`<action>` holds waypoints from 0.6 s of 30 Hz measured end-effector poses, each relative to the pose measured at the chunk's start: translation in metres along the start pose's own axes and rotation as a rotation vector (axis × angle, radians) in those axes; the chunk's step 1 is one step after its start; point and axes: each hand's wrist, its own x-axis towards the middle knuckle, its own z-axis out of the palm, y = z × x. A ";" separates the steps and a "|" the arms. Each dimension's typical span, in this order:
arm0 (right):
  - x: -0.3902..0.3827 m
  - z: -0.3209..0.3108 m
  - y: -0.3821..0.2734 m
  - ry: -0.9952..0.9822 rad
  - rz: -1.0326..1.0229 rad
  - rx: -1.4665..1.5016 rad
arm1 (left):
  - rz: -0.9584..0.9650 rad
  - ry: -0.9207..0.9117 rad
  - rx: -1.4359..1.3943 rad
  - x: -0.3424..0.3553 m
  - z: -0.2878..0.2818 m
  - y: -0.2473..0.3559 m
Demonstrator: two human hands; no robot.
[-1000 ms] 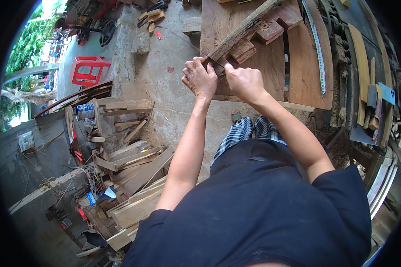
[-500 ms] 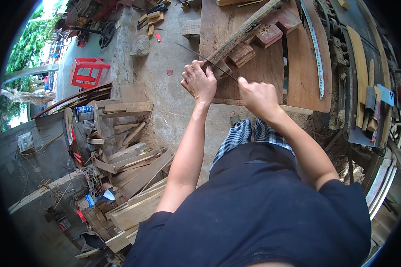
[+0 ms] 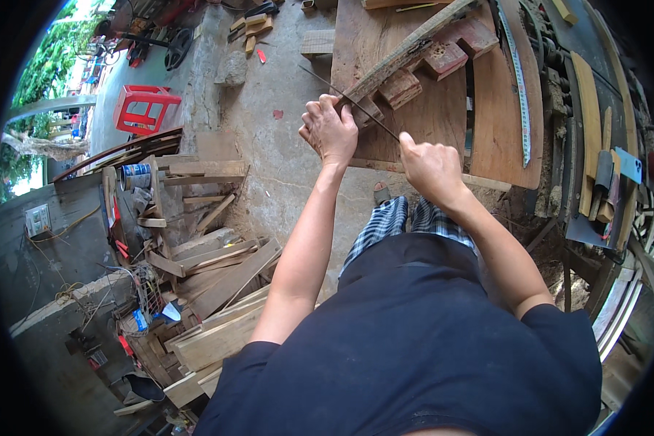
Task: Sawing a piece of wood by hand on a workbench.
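My right hand is closed around the handle end of a handsaw, whose dark blade shows nearly edge-on as a thin line. The blade slants up and left across a long wooden strip, close to its near end. My left hand grips that near end, just left of the blade; its fingertips are partly hidden. Beneath the strip lie reddish wooden blocks on a brown wooden board. Whether the blade has cut into the strip cannot be made out.
A tape measure lies stretched along a board on the right. Beyond it, tools and wood pieces rest on a bench. Offcuts are piled to my left, near a red plastic stool. My foot stands at the board's near edge.
My right hand has drawn the handsaw slightly to the right and toward me. My left hand keeps its grip on the strip. The whole view has shifted a little.
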 end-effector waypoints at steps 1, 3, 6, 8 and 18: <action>0.008 0.006 -0.003 -0.003 -0.002 0.001 | 0.004 0.008 -0.004 -0.001 0.000 0.000; 0.041 0.021 -0.005 0.113 -0.010 0.082 | 0.010 -0.018 -0.018 0.002 -0.003 0.009; 0.061 0.030 -0.016 0.167 -0.030 0.072 | -0.003 -0.028 -0.011 0.002 -0.003 0.007; 0.037 0.024 -0.008 0.128 -0.035 0.088 | -0.016 -0.019 -0.019 0.001 -0.002 0.002; 0.061 0.025 -0.013 0.121 -0.029 0.069 | 0.006 -0.032 -0.023 0.004 -0.003 0.008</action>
